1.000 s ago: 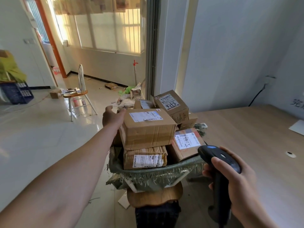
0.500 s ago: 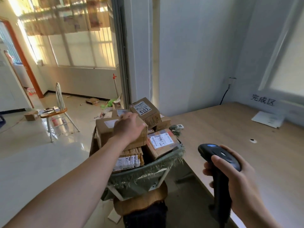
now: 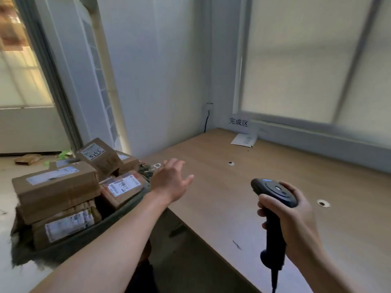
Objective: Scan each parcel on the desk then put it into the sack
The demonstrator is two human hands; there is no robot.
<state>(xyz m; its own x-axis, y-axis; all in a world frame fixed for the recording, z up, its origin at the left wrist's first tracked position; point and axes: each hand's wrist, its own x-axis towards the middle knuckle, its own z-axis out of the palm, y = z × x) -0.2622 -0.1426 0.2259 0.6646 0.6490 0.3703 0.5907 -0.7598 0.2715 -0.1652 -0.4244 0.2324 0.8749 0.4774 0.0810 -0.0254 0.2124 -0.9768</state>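
A green woven sack (image 3: 88,233) at the left of the wooden desk (image 3: 243,187) holds several cardboard parcels with white labels. The largest parcel (image 3: 57,187) lies on top of the pile; a smaller one (image 3: 123,188) leans at the sack's right rim. My left hand (image 3: 172,180) hovers empty over the desk's left edge, fingers spread, just right of the sack. My right hand (image 3: 294,218) grips a black handheld scanner (image 3: 273,199) above the desk, its head tilted up and to the left.
A white sheet of paper (image 3: 243,139) lies at the desk's far corner under a wall sign. Two cable holes (image 3: 322,203) sit in the desktop. A black cable (image 3: 207,123) runs down the wall. Cardboard scraps (image 3: 27,159) litter the floor on the left.
My left hand let go of the top parcel in the sack and swung right over the desk edge. The view turned right toward the desk. The scanner hand stayed put.
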